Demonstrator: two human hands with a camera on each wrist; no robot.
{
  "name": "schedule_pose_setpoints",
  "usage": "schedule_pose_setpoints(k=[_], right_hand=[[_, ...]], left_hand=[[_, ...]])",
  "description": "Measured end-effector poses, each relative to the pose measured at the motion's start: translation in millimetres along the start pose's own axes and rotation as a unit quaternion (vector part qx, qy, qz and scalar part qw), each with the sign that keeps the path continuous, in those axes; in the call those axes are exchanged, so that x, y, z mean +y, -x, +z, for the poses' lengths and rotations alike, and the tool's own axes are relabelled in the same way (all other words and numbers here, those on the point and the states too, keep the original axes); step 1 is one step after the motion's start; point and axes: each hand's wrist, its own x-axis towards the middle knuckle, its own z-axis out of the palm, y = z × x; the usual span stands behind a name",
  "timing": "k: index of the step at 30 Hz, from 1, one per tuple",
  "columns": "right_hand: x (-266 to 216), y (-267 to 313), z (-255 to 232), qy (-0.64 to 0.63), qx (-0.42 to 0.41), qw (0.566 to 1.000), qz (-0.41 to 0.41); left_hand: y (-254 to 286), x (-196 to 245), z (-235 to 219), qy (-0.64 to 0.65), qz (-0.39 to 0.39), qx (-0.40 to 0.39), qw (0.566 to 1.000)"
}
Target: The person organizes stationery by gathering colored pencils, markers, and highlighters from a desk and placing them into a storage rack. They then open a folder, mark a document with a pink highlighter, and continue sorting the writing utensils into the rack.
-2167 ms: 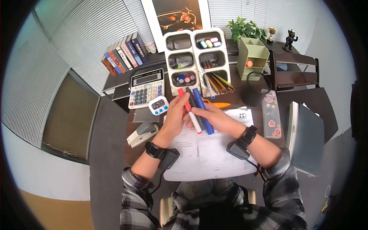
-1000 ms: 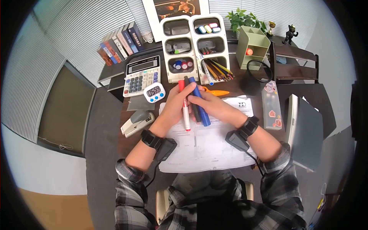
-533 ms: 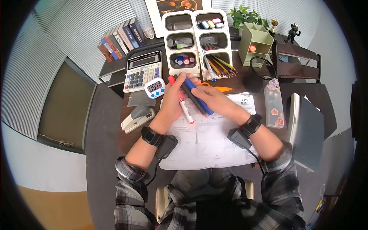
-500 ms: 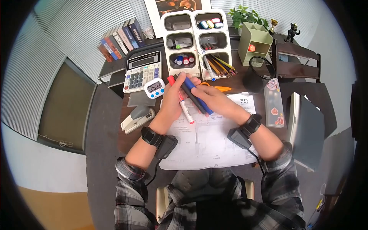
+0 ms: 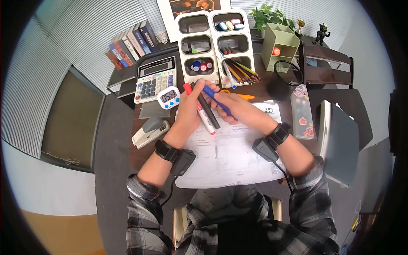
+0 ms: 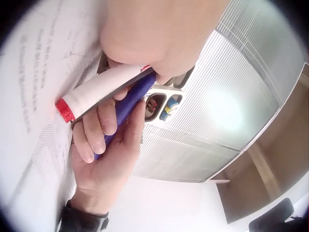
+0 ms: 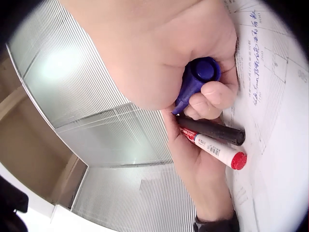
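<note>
Over the papers, my left hand (image 5: 189, 111) grips a red-capped white marker (image 5: 206, 121) and a black marker (image 5: 210, 112). My right hand (image 5: 241, 109) has its fingers curled round a blue marker (image 5: 217, 100), whose far end lies by the left thumb. In the left wrist view the blue marker (image 6: 126, 106) rests in the right palm, beside the white marker (image 6: 99, 89). The right wrist view shows the blue marker's end (image 7: 205, 70) in the right fist, with the black marker (image 7: 215, 131) and red-ended marker (image 7: 219, 150) in the left hand beyond.
A white organizer (image 5: 199, 79) with pens and pencils stands behind the hands. At the left are a calculator (image 5: 156, 80), timer (image 5: 169, 97) and stapler (image 5: 150, 132). Orange scissors (image 5: 244, 96), a black mesh cup (image 5: 285, 83) and a clear case (image 5: 302, 114) lie rightward. Papers (image 5: 229, 165) are below.
The blue marker has swung away from the black one, its near end moving right within the right hand. The black and red markers remain in the left hand. The head view has shifted slightly.
</note>
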Motion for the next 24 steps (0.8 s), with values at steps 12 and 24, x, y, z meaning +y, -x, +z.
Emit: schedule_pose_setpoints(k=[12,24], right_hand=[[-2,0,-3,-0.11,-0.044,0.993,0.02],[13,-11,13,0.248,0.139,0.94,-0.186]], left_hand=[[0,4,5,0.055,0.026,0.044,0.997],[1,1,5,-0.009,0.067,0.025,0.997]])
